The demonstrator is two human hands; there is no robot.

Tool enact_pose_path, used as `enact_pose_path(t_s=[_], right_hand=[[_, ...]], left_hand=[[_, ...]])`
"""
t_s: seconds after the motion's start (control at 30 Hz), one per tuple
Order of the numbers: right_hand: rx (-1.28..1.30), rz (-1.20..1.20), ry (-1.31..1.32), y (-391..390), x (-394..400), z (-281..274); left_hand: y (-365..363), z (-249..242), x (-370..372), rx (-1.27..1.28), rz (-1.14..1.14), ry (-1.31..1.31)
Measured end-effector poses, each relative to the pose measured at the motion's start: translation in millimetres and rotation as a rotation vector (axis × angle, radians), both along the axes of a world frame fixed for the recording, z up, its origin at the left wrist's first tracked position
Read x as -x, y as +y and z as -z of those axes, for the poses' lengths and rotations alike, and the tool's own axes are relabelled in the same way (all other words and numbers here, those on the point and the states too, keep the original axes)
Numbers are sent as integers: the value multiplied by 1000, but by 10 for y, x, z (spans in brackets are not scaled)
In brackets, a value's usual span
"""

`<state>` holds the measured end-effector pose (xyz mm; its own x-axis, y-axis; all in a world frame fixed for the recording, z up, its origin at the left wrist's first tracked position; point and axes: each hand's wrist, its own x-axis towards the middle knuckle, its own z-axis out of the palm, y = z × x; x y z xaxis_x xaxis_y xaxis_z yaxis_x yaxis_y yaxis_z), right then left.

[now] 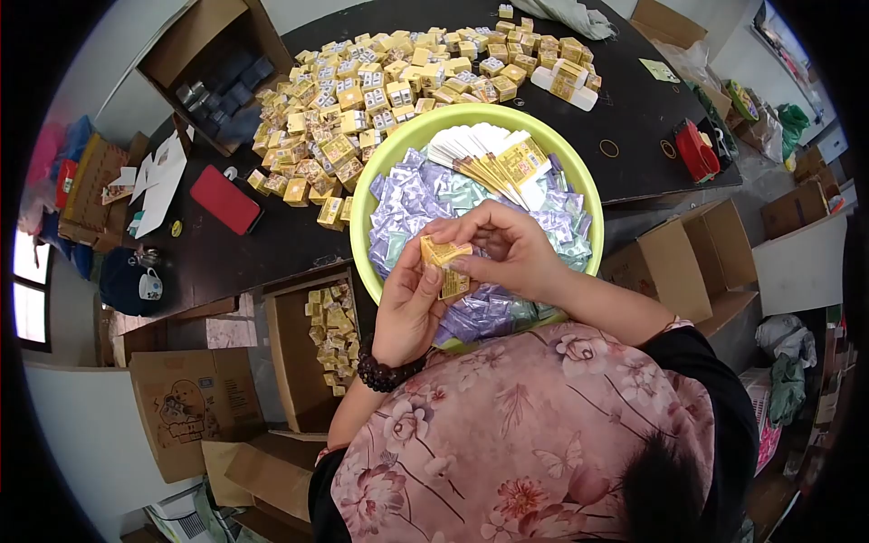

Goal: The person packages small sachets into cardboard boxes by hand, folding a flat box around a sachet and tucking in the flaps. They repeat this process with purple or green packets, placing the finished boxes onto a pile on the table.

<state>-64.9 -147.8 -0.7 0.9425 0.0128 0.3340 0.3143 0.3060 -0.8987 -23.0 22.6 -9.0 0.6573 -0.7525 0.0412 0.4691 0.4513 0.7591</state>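
Over the near part of a large green basin [594, 222], both hands meet around one small yellow printed carton [446, 256]. My left hand [409, 306] grips it from the left with thumb and fingers. At its upper right, my right hand [514, 249] pinches it between thumb and fingers, which partly cover it. Purple sachets [398, 204] and pale green sachets [462, 192] fill the basin. On them, just beyond my hands, lies a fanned stack of flat yellow-and-white cartons [507, 167].
Many small yellow boxes [362, 100] spread over the black table [299, 258]. A red phone [225, 199] lies left, a red tape dispenser [695, 152] right. Below the table edge, a cardboard box [288, 380] holds yellow boxes; another open cardboard box [674, 262] stands at the right.
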Motion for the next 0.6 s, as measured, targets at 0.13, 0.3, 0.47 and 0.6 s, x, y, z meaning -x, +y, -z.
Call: enact_pose_path(t_s=[0.13, 0.3, 0.47, 0.6], right_hand=[[-11, -26, 30, -23, -18, 8], [496, 139, -137, -58, -13, -49], [904, 67, -579, -77, -150, -80], [1017, 429, -257, -672, -851, -185]], left_hand=[[11, 33, -12, -31, -33, -27], [38, 17, -42, -63, -33, -40], [159, -82, -82, -30, -114, 96], [653, -164, -407, -320, -260, -219]])
